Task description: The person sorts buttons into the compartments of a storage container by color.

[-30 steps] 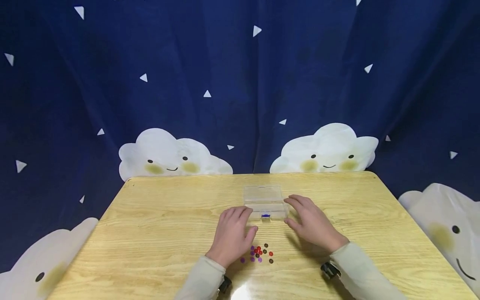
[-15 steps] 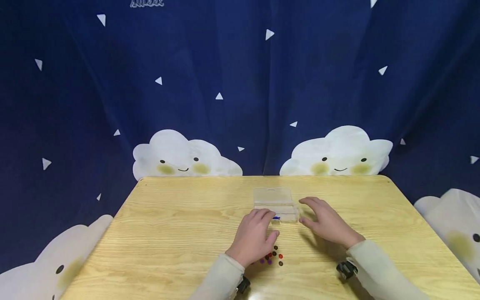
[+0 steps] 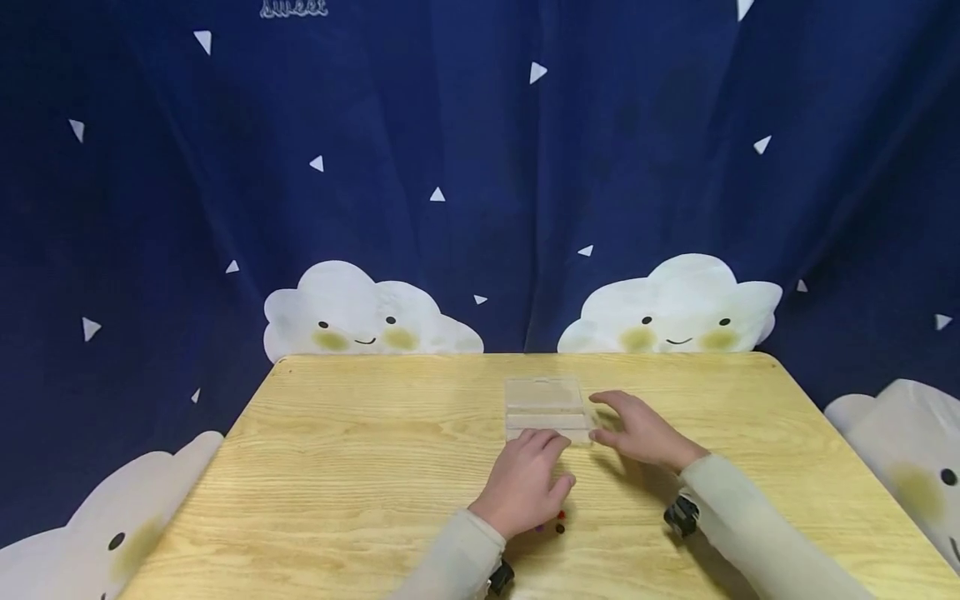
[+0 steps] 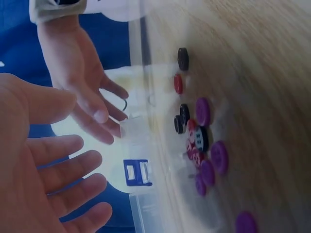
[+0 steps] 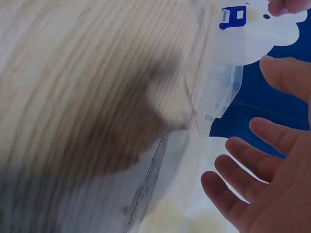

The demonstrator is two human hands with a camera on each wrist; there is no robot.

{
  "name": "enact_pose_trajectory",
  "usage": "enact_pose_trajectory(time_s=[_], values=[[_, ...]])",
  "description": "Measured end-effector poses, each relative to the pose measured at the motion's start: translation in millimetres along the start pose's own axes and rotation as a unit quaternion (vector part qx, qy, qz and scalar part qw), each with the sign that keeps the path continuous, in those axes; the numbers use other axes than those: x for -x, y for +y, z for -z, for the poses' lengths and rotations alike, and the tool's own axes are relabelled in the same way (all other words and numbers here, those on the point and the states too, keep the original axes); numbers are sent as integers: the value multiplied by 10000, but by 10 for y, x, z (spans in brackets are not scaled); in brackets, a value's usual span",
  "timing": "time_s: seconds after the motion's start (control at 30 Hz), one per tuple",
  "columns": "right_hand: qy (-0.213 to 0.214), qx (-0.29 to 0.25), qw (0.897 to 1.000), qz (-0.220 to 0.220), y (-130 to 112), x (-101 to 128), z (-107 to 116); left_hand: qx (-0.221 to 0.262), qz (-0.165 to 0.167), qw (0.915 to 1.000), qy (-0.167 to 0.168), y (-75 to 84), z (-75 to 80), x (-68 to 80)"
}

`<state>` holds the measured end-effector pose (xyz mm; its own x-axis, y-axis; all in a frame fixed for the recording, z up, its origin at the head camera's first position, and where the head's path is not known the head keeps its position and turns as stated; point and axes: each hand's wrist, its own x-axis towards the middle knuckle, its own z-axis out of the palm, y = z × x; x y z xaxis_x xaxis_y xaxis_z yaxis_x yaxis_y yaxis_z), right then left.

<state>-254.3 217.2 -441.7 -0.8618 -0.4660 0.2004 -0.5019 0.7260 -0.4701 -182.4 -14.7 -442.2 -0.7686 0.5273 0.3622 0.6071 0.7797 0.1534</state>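
We see a light wooden counter (image 3: 337,467) with rounded corners. On it, near the middle, lies a clear plastic box (image 3: 545,408) with a blue clasp (image 4: 136,173). Just in front of the box lies a loose cluster of small purple, red and black buttons (image 4: 201,141), directly on the wood.

bench (image 3: 360,467): pale wood, visible grain, smooth; slight sheen at near edge.
box (image 3: 546,408): clear plastic, glossy, see-through walls.
clasp (image 4: 137,173): blue plastic, opaque, on box front.
buttons (image 4: 203,145): small discs, look plastic, smooth; purple, red, black; faint gloss.
backdrop (image 3: 480,167): dark blue cloth, matt, soft folds; white printed clouds and triangles.
sleeves (image 3: 738,517): light knit cloth, matt.
wrist units (image 3: 681,515): black, hard, slightly shiny.
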Motion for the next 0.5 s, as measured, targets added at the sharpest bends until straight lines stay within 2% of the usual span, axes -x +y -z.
enact_pose_trajectory(time_s=[0.27, 0.5], values=[[-176, -47, 9998, -60, 42, -80, -39, -142, -51, 9999, -62, 22, -69, -68], [-305, -60, 9992, -242, 74, -100, -74, -66, 72, 9999, -64, -14, -108, -150]])
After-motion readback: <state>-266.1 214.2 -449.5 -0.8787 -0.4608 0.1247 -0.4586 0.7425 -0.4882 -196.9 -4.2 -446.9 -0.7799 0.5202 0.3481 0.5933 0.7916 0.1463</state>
